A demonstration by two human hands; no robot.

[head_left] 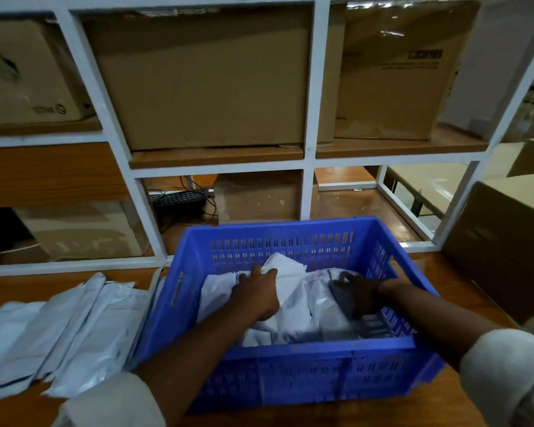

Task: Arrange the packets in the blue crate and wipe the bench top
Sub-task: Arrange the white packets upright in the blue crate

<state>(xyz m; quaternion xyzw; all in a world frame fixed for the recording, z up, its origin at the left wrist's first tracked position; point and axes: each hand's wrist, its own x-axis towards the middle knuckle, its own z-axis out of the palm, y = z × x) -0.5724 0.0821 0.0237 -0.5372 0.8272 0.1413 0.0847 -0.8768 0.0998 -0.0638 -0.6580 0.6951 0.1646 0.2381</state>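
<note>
Inside the blue crate [290, 380], both hands are down among the white packets [293, 318].

Risks, as we judge them:
- The packets look slick and soft. If the left hand [256, 292] pulls the one it holds, its neighbours may slide and slump – the stack already lies crooked, with overlapping corners.
- The crate wall is slotted, so a packet corner could snag there when pushed flat.
- The crate sits near the front of the worktop [19, 288]. A hard press on the near side might tip or shift it.
- The loose packets [68, 322] lie fanned out on the worktop, one edge tucked against the crate's left wall. Moving the crate would drag them.
- Wiping cannot begin while that pile and the crate cover the surface.

Positions:
- Left fingers [259, 272] are curled onto the upper edge of one upstanding packet [285, 266], which rises just beyond the fingertips toward the far wall. It looks like a grip.
- The right hand [359, 298] is over the right part of the pile, in shadow and blurred – we cannot tell whether its fingers press flat or clamp something.
- The rest of the pile lies beneath and between the two hands.
- The loose pile is well left of the left fingers, outside the crate.
- A cardboard box [506, 248] stands on the worktop, right of the right hand.
</note>
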